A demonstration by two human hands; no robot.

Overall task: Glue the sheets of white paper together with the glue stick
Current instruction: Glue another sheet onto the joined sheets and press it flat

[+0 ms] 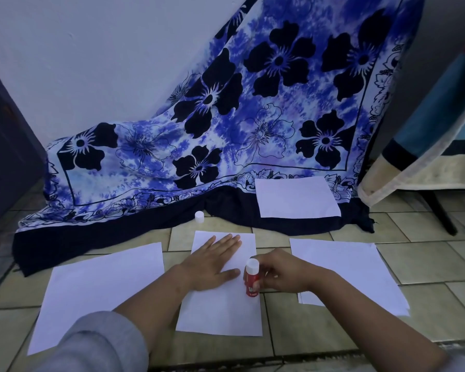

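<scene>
A white sheet (220, 310) lies on the tiled floor in front of me. My left hand (212, 261) presses flat on its upper part with straight fingers. My right hand (282, 272) grips a red glue stick (251, 279) with a white end, held upright at the sheet's right edge. The stick's white cap (199, 217) stands alone on the floor near the cloth. Other white sheets lie to the left (100, 294), to the right (344, 269), and farther back on the cloth's hem (295, 197).
A blue flowered cloth (253, 116) drapes from the wall down onto the floor behind the sheets. A cloth-covered table (427, 157) with a dark leg stands at the right. A dark cabinet (3, 146) is at the left.
</scene>
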